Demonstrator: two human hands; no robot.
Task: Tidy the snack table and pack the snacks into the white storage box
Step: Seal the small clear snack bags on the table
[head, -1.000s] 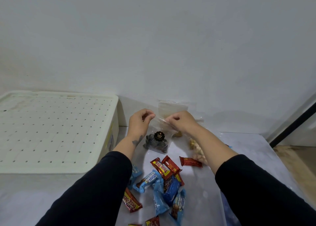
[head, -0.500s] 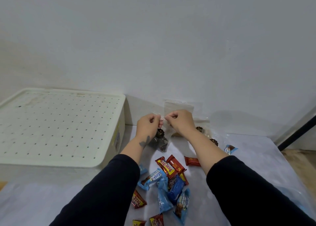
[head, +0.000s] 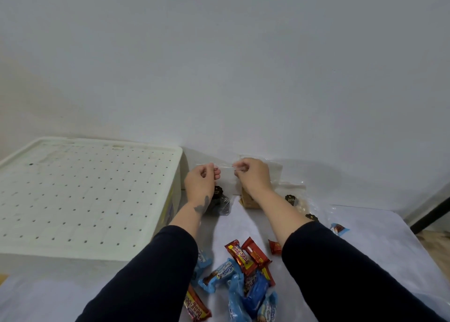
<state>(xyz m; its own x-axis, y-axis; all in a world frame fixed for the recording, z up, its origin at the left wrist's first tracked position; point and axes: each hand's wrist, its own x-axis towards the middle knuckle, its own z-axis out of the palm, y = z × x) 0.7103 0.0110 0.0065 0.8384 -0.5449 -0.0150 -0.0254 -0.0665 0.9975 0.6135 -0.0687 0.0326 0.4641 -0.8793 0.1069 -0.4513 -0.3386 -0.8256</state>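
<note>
— What have your hands got hold of?

— My left hand (head: 201,179) and my right hand (head: 253,175) each pinch the top edge of a clear plastic bag (head: 225,175), fingers curled tight, the film stretched between them. The bag hangs down to the table (head: 365,248); a dark cupcake-like snack (head: 219,201) sits in its bottom, I think, though my left wrist hides part of it.

— Where is the box?

— The white storage box (head: 85,200) stands at nine o'clock from my hands, its perforated lid on, its near corner just beside my left forearm.

— And the rest?

— At six o'clock, between my sleeves, lies a heap of red wrappers (head: 243,253) and blue wrappers (head: 243,295). One small red packet (head: 274,246) lies beside my right sleeve. At four o'clock lie more clear bags (head: 295,197) with dark labels, and further out one blue packet (head: 339,229) alone.
</note>
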